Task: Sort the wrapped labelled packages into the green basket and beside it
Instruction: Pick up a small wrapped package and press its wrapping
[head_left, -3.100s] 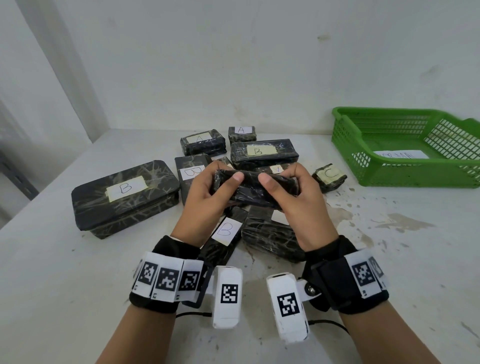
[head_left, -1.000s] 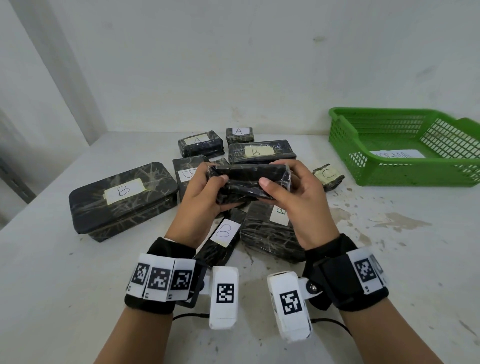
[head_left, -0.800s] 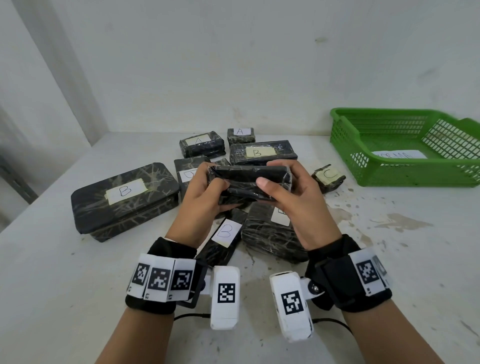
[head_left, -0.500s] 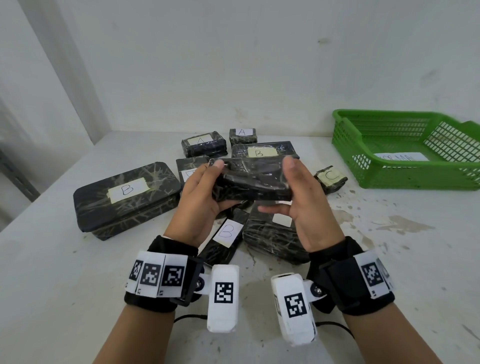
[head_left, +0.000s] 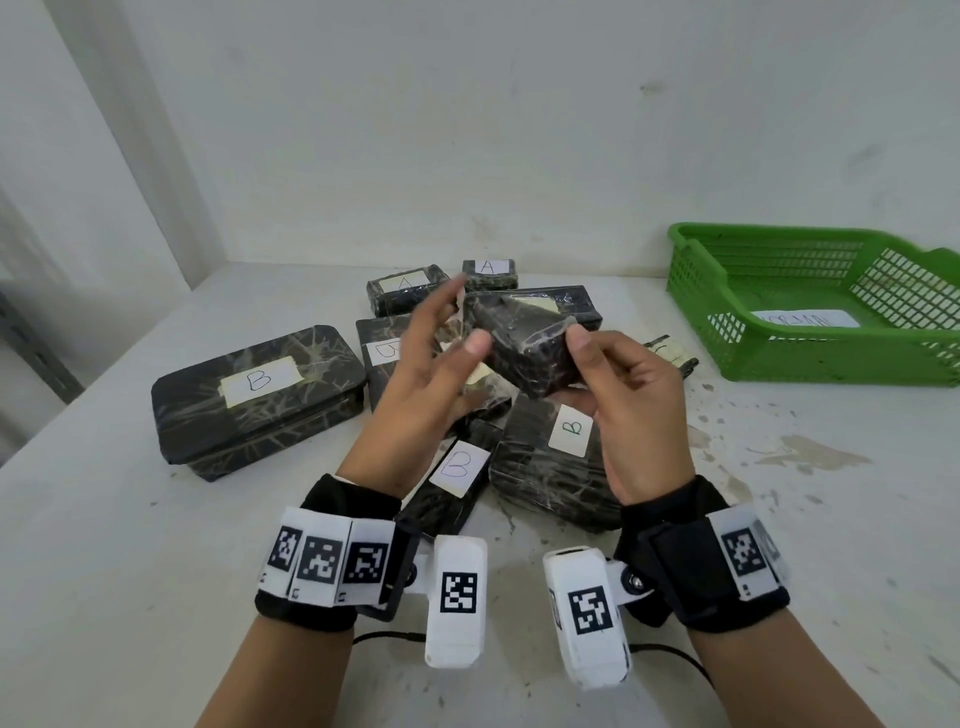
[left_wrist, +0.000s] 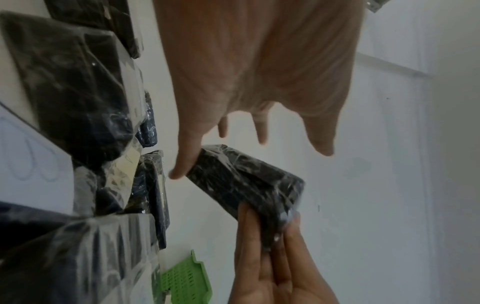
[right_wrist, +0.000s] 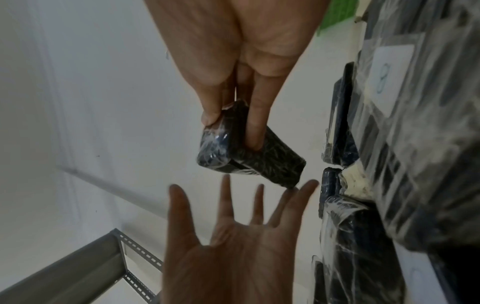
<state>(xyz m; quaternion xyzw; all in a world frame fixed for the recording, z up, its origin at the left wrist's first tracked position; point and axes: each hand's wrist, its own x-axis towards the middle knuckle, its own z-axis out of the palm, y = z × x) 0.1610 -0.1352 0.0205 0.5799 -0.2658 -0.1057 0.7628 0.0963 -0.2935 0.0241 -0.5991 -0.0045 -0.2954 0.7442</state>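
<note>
The right hand (head_left: 631, 410) pinches a small dark package (head_left: 524, 345), thumb on one side and fingers clamped on the other, holding it tilted in the air above the pile; its wrap is glossy, crinkled clear film over a black, pale-veined block with rounded corners, and no label shows on the faces turned to the head camera; the left hand (head_left: 423, 384) is spread with fingers straight and apart, its thumb tip just touching the package's near corner. Below lies a cluster of like-wrapped packages on the white table (head_left: 156, 597), which is scuffed and stained; a broad flat box marked B (head_left: 257, 397) lies at 9 o'clock of the hands, two more B packages beneath them, two marked A at 12 o'clock. The green basket (head_left: 810, 358), of latticed plastic with a paper slip on its floor, stands well apart at 2 o'clock near the back wall; bare table lies between pile and basket. The right wrist view shows the pinch from below and a perforated grey metal strut (right_wrist: 135, 248), which the head view lacks; the left wrist view is blurred.
</note>
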